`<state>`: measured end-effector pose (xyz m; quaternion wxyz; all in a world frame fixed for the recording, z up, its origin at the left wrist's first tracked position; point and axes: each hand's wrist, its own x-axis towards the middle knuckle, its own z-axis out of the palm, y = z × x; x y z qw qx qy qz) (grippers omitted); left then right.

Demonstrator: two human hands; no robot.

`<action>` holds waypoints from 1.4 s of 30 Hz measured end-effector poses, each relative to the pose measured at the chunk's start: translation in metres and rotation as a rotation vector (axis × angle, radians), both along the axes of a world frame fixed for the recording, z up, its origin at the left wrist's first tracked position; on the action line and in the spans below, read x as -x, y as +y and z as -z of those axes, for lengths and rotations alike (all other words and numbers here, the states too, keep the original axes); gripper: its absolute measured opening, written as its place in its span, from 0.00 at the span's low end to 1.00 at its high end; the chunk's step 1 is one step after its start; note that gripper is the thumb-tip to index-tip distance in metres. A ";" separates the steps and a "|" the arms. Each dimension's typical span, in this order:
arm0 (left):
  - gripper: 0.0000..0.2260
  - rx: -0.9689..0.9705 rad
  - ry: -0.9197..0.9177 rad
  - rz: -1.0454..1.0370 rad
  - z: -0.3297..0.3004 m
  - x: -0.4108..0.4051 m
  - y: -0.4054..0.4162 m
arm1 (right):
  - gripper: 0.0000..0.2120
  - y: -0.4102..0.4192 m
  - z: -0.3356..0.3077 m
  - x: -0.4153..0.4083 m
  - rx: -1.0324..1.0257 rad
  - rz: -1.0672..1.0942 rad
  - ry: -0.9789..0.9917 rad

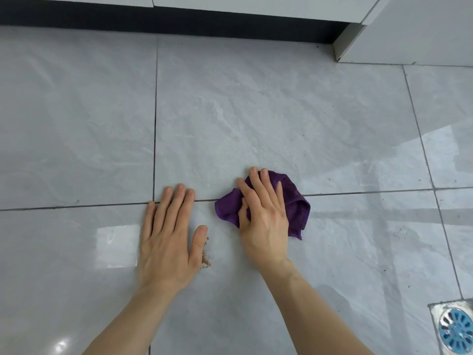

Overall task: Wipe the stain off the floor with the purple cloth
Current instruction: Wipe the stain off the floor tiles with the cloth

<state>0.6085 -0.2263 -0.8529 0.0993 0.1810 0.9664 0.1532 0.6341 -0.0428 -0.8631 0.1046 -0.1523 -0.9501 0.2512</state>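
Nearest, at lower right: floor drain (457, 329), well apart from the work. Next out: brown speckled stain (205, 261) on the floor (256, 111), touching the thumb edge of the left hand (169, 234); left hand flat, fingers spread, holding nothing, partly covering the stain. Farther out and to the right: right hand (263, 213) pressed down on the bunched purple cloth (294, 203), straddling a grout line. Stain down-left of cloth. Likely next: pull cloth toward stain, lift left thumb clear.

Glossy grey tile floor (256, 111) with dark grout lines. On it: crumpled purple cloth (297, 201), brown crumbly stain (206, 262), both hands pressed down, and a drain (454, 329) in the corner.
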 end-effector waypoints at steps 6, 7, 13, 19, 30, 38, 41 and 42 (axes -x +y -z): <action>0.31 0.011 -0.001 0.004 0.001 0.000 -0.001 | 0.23 0.011 -0.002 -0.018 -0.014 0.056 0.080; 0.31 0.010 0.000 0.006 0.001 0.000 -0.001 | 0.24 0.015 -0.004 -0.022 -0.010 0.059 0.079; 0.30 -0.010 0.012 -0.004 0.002 -0.002 -0.001 | 0.38 0.034 -0.033 -0.056 0.021 0.207 -0.025; 0.27 -0.090 0.020 -0.007 0.001 -0.002 -0.003 | 0.34 0.028 -0.063 -0.083 0.318 0.414 -0.019; 0.25 -0.131 0.024 -0.091 0.012 0.002 -0.050 | 0.29 -0.066 -0.051 -0.051 0.386 -0.076 -0.015; 0.27 -0.072 0.026 -0.079 0.005 0.002 -0.049 | 0.29 -0.091 -0.017 -0.069 -0.059 -0.388 -0.211; 0.27 -0.004 0.034 -0.064 0.002 -0.002 -0.041 | 0.27 -0.081 -0.015 -0.064 -0.157 -0.368 -0.242; 0.27 0.006 0.035 -0.060 0.002 -0.003 -0.040 | 0.26 -0.080 -0.015 -0.063 -0.168 -0.357 -0.248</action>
